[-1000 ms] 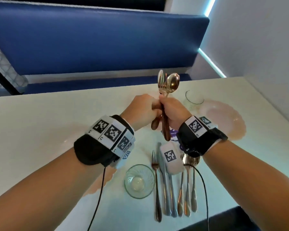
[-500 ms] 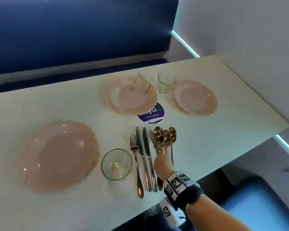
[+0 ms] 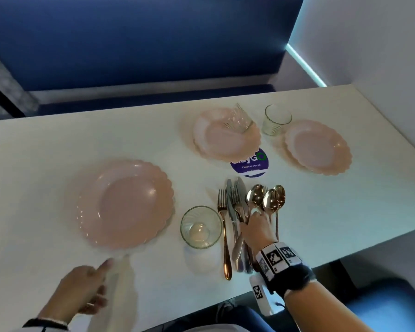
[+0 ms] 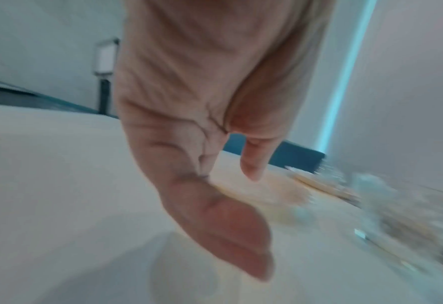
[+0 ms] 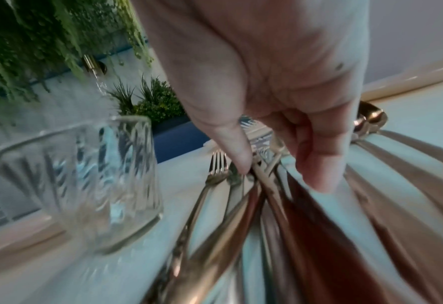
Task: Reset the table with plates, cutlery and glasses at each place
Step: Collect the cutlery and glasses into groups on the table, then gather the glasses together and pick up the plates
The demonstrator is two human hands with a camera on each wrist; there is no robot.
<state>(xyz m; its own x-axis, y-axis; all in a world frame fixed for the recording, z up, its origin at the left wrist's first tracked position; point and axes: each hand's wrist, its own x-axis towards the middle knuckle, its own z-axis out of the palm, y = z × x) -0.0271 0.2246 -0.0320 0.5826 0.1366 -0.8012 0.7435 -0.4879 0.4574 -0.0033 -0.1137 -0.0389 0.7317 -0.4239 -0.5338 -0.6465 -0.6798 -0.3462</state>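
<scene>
- Now the left hand (image 3: 82,291) has come in, loose and holding nothing, beside the big plate (image 3: 125,202).
- Right hand (image 3: 256,228) pinches the cutlery (image 3: 249,212); spoon bowls stick out past its fingers.
- Lift slowly so nothing slips out.

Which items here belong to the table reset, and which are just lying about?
Job items:
three scalloped pink plates
three clear ribbed glasses, one lying on the far-left plate
metal forks, knives and spoons, right hand holding some

Just lying about:
round purple sticker
white table
blue bench
</scene>
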